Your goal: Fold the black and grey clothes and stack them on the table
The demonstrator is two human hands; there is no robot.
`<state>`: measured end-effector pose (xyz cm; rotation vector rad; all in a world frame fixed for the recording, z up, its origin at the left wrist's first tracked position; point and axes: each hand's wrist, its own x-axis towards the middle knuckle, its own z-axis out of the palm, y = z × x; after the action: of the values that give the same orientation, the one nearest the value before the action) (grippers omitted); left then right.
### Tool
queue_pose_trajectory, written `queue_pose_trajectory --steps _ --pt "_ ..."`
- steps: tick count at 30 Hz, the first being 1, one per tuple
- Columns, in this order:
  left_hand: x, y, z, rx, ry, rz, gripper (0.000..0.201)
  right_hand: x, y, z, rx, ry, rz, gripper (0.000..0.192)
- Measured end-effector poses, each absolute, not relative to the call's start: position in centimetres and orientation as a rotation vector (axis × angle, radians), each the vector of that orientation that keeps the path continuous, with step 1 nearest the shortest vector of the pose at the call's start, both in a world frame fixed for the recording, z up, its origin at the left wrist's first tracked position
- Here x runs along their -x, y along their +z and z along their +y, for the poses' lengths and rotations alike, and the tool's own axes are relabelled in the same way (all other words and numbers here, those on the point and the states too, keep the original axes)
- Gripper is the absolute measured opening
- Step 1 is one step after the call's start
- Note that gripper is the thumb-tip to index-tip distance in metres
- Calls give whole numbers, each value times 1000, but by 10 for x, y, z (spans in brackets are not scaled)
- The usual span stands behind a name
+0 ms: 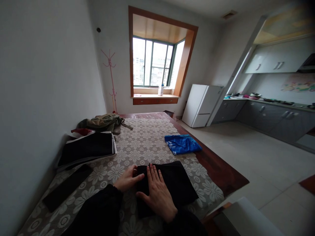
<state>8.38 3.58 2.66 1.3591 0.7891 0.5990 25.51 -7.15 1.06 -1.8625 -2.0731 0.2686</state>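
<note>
The folding of the black cloth looks to be at the smoothing stage: it lies flat on the table, near the front edge. The right hand rests open, palm down, on its left half; the left hand touches its left edge, fingers loosely curled, gripping nothing. A further fold would likely call for pinching that edge. A blue garment lies apart, further back, and a dark stack to the left.
</note>
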Motion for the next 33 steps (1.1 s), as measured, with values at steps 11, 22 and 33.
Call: queue_pose_trajectory --steps 11,22,33 --pt "-91 10 35 -1296 660 802 54 -260 4 -67 1873 235 -2145 90" --pt "-88 12 39 -1229 495 799 56 -356 9 -76 2159 -152 -1983 64" --pt "-104 38 5 -800 424 663 47 -358 9 -74 2089 77 -1889 66"
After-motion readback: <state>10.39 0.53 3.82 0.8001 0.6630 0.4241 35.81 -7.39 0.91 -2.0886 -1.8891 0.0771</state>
